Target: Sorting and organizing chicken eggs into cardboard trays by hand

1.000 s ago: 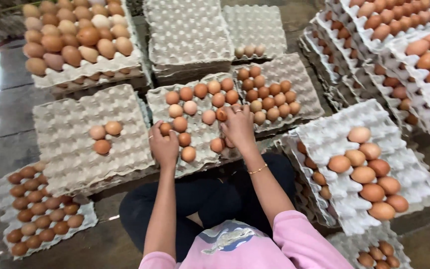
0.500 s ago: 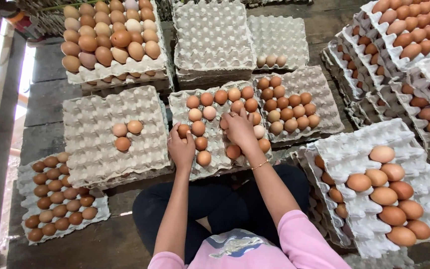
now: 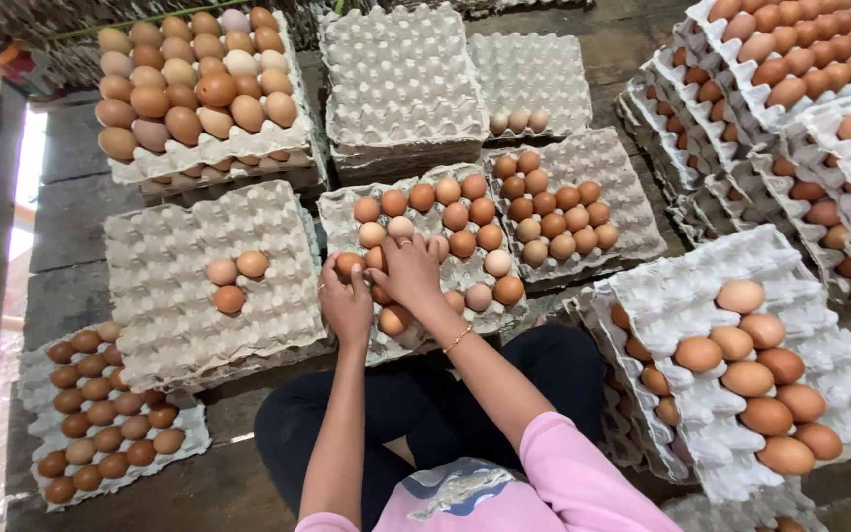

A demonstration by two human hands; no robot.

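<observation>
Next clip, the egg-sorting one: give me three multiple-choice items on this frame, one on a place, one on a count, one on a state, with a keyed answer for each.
1. Where are both hands?
A. Over the centre tray
B. Over the stack far right
C. On the floor

2. How many eggs lie on the tray at the person's left?
A. None
B. Three
C. A full tray

3. What is the left hand doing?
A. Hanging free
B. Flat on the planks
C. Fingers on a brown egg

Answers: 1 A, the left hand and right hand meet over the centre tray's near half. 2 B, three eggs sit clustered on it. 3 C, its fingertips wrap a brown egg at the tray's left edge.
</observation>
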